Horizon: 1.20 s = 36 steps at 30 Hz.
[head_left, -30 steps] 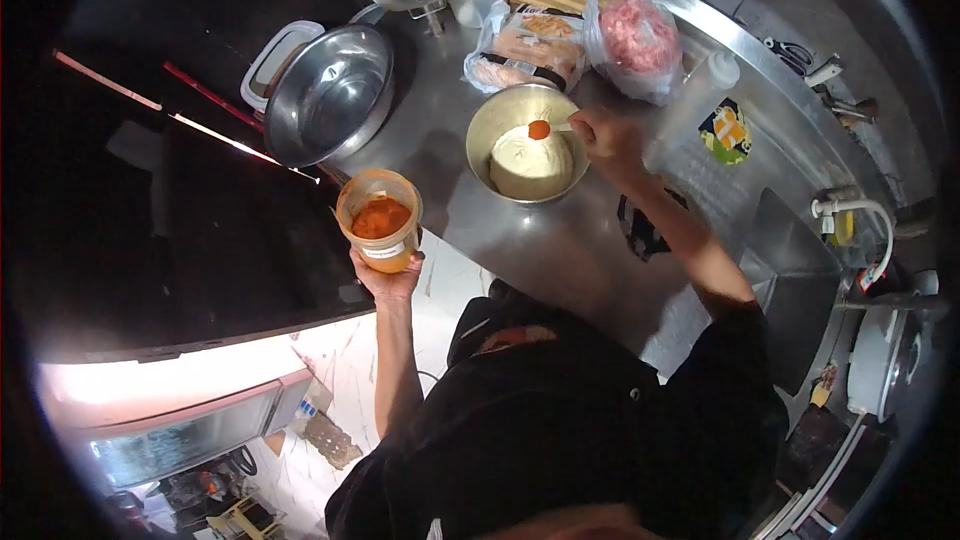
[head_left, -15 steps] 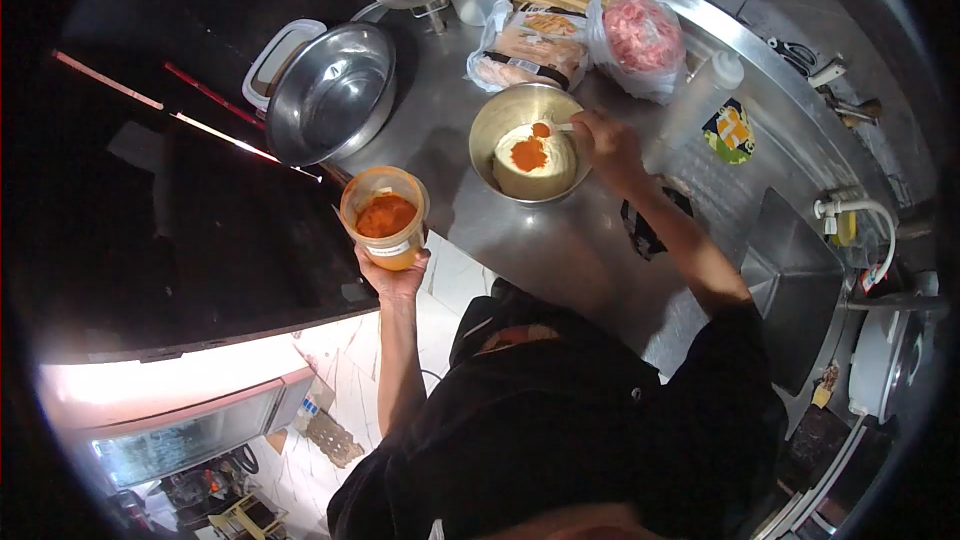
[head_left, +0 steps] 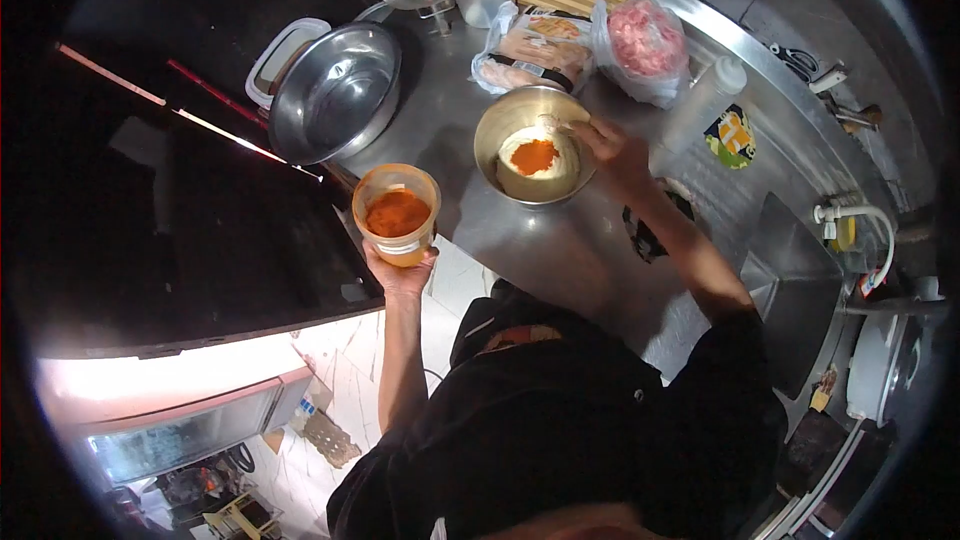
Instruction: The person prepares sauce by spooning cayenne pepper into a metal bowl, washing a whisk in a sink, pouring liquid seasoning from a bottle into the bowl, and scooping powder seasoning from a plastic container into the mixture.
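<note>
Orange powder [head_left: 535, 157] has dropped off the spoon [head_left: 562, 127] and is now sitting on the pale mix [head_left: 567, 162] in the metal bowl [head_left: 486, 145], mid-counter. Right hand [head_left: 610, 147] is pinching the spoon's handle over the right rim. Left hand [head_left: 402, 271] is cupping the tub [head_left: 402, 246], near left, fingers curling round its base. Big basin's [head_left: 345, 100] resting far left, pink stuff's [head_left: 645, 38] sitting bagged far right.
</note>
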{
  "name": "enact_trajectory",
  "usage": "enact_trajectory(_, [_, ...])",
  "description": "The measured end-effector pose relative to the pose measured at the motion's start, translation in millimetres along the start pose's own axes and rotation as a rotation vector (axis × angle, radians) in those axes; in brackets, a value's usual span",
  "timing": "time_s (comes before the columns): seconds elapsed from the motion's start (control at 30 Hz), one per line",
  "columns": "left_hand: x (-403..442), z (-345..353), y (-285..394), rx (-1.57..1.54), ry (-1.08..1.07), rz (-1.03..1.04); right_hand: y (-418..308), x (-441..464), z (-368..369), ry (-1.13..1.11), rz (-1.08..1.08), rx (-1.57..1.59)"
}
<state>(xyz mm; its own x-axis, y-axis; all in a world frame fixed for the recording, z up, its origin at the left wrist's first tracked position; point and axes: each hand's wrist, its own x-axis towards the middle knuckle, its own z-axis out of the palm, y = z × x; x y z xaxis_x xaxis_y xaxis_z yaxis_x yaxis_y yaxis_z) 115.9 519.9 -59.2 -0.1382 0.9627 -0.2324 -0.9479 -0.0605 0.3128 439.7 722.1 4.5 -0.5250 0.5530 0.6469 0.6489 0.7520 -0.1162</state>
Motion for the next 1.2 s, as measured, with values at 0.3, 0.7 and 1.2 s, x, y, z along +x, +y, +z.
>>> enact_trajectory(0.3, [2.8,-4.3,-4.1,0.04,0.1,-0.001,7.6,33.8,-5.7,0.001,0.497,0.658])
enact_trajectory(0.7, [1.3,34.6,-24.9,0.043,0.115,-0.037,-154.6,86.2,-68.3,-0.223,-0.247,0.306])
enact_trajectory(1.2, [2.9,39.3,-25.4,0.093,0.107,0.071,-145.8,56.5,-44.4,-0.152,0.065,0.546])
